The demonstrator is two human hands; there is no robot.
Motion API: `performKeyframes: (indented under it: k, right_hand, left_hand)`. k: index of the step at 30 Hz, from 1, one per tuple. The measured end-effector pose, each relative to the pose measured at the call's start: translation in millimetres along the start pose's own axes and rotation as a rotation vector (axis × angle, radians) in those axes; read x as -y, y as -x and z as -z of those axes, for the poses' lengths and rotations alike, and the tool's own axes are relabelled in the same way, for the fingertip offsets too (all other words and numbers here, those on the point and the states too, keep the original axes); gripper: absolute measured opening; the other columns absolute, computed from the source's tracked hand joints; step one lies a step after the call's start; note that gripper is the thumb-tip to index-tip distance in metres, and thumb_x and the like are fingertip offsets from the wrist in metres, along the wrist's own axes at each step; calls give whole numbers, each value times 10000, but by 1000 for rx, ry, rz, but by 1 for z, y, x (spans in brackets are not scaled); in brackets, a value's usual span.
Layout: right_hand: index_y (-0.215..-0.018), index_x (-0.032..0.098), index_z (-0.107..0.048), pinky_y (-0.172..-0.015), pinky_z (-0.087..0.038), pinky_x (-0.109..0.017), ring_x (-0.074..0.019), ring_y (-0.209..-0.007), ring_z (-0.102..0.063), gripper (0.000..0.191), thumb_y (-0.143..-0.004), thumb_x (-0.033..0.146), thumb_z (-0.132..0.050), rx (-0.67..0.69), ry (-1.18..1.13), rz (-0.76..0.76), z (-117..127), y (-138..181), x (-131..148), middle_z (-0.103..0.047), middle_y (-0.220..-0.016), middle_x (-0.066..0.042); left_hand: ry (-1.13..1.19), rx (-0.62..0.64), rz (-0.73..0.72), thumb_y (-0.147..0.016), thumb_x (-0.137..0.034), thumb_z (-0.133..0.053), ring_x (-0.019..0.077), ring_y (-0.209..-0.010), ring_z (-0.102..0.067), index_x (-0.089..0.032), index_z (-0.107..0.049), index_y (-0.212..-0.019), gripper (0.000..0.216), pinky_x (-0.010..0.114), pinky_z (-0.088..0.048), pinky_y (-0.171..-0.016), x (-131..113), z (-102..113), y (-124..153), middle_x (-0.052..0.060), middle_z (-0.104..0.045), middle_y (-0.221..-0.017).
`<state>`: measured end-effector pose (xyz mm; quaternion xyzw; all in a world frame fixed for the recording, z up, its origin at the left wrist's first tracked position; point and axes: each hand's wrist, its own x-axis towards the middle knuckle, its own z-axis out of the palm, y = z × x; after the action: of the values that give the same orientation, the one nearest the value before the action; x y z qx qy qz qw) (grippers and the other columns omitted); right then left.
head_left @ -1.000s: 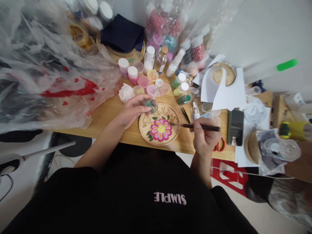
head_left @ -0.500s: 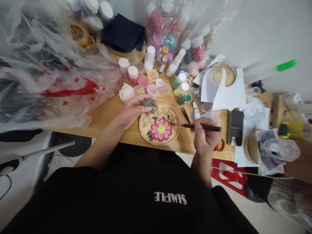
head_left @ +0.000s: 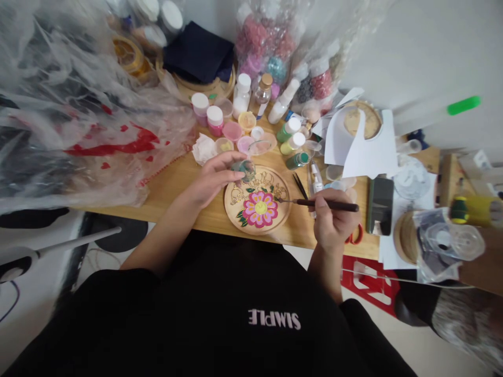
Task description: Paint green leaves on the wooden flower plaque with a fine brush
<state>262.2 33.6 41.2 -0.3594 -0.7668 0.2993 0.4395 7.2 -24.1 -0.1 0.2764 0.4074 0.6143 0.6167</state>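
A round wooden disc [head_left: 275, 220] lies at the table's front edge, bearing a painted pink flower [head_left: 260, 208] with a yellow centre and green leaves. My left hand [head_left: 214, 175] is closed round a small cup of green paint [head_left: 243, 168], held just above the disc's upper left rim. My right hand [head_left: 334, 220] grips a thin dark-handled brush [head_left: 322, 204] lying level, its tip touching the disc's right side.
Small paint pots and white-capped bottles [head_left: 243, 118] crowd the table behind the disc. Crumpled clear plastic bags [head_left: 78, 115] fill the left. White paper cut-outs [head_left: 365, 144], a dark phone [head_left: 380, 204], tweezers [head_left: 298, 184] and a wooden coaster lie to the right.
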Motion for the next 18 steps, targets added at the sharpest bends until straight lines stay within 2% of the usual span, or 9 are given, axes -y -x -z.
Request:
performKeyframes:
  k: [6, 18]
  right_hand:
    - [-801, 223, -658, -495, -473, -283, -132, -568, -641, 114, -896, 233, -595, -28, 34, -20, 1, 1, -2, -668, -696, 10]
    - [-813, 216, -654, -507, -460, -247, -104, -568, -631, 113, -900, 187, -588, 25, 6, -17, 1, 0, -3, -663, -688, 26]
  left_hand:
    - [-5, -6, -1, -700, -171, -780, 154, -856, -685, -196, -706, -980, 291, 237, -510, -660, -1, -1, 0, 35, -748, -951]
    - [-23, -18, 9, -700, -184, -779, 164, -876, -682, -192, -696, -991, 303, 246, -509, -664, 0, -1, 0, 43, -742, -969]
